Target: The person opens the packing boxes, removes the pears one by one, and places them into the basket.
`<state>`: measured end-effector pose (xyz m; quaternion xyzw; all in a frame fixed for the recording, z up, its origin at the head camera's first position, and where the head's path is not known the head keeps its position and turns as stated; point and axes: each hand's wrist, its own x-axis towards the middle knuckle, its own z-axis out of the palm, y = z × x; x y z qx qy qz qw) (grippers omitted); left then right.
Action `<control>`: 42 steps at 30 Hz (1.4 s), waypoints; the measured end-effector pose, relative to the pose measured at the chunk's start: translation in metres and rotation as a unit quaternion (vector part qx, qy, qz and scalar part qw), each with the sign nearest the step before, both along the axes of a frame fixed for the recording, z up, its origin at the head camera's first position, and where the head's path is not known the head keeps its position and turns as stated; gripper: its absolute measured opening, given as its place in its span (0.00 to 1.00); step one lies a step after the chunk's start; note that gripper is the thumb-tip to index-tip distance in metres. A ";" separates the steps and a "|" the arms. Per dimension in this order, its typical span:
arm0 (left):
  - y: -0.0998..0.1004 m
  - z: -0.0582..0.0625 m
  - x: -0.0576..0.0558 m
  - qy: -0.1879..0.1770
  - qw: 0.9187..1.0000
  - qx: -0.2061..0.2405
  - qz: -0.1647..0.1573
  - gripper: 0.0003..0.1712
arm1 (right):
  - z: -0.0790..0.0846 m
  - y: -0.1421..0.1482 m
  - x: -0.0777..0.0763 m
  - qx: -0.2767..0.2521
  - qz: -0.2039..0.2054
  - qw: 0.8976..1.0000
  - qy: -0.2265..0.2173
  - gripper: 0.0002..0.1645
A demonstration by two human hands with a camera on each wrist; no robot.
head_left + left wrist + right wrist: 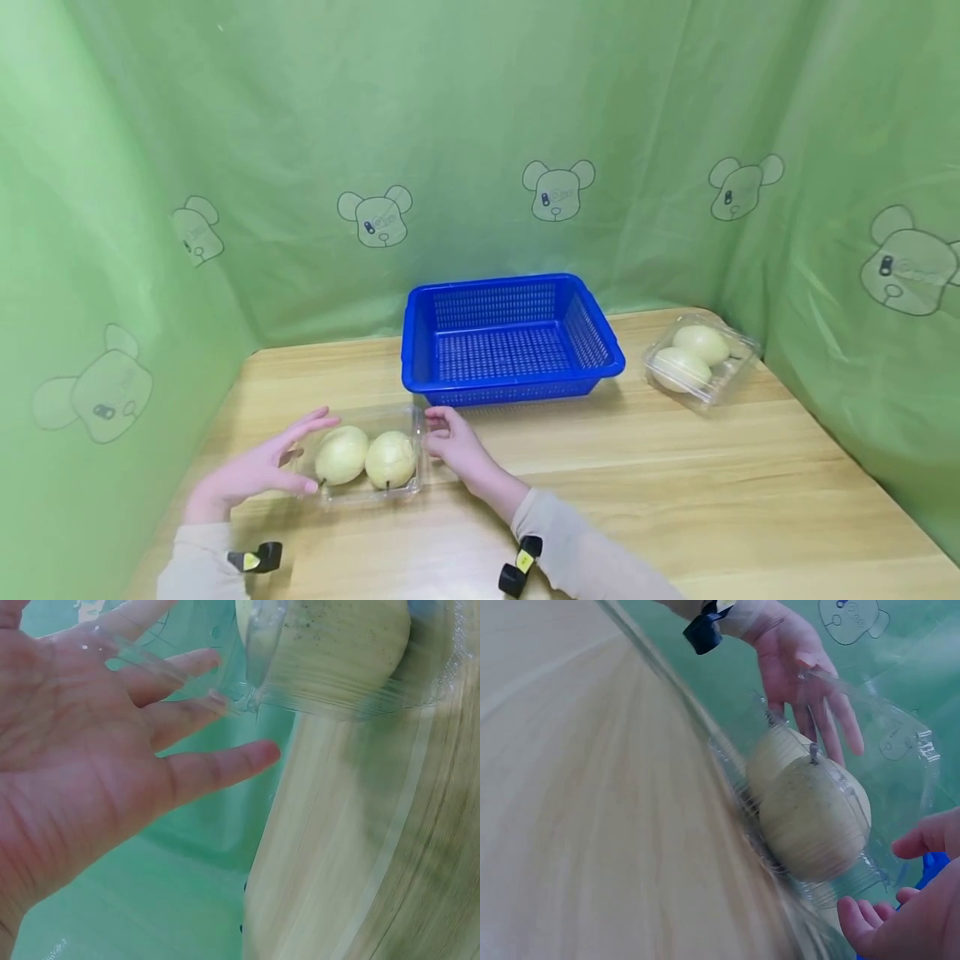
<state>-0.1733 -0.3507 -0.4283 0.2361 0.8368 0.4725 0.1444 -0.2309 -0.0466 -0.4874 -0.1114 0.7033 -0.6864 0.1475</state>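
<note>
Head view: my left hand (258, 468), fingers spread, and right hand (461, 448), thumb and fingers parted, flank clear rectangular plastic box (367, 497), two pale-yellow round fruits (342, 455) inside, near left, wood-grained table (697, 508).

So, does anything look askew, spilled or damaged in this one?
No spill or damage stands out. The one slight oddity is the right-hand clear container: it sits turned at an angle to the blue basket, close to the right edge of the table, while the nearer clear container lies straighter.
</note>
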 end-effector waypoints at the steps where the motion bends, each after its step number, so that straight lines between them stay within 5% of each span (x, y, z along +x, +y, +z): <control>1: -0.001 0.000 0.000 -0.004 1.000 0.005 0.001 0.47 | -0.001 -0.001 0.001 0.015 0.005 1.000 0.014 0.35; 8: -0.008 -0.002 0.000 -0.010 0.999 0.023 0.026 0.41 | -0.001 -0.003 0.010 0.051 0.037 0.996 0.059 0.45; 17: -0.015 -0.002 -0.001 0.017 0.986 0.031 0.160 0.27 | -0.001 -0.004 0.014 0.033 0.097 0.994 0.033 0.52; 27: -0.020 -0.015 -0.013 -0.014 0.963 0.222 0.148 0.34 | -0.005 -0.005 0.015 0.039 0.132 0.990 0.034 0.56; 36: -0.019 -0.019 -0.017 -0.034 0.952 0.263 0.152 0.36 | -0.006 -0.005 0.012 0.076 0.176 0.980 0.051 0.68; 42: -0.021 -0.022 -0.018 -0.044 0.943 0.302 0.132 0.37 | -0.006 -0.008 0.010 0.175 0.182 0.959 0.131 0.76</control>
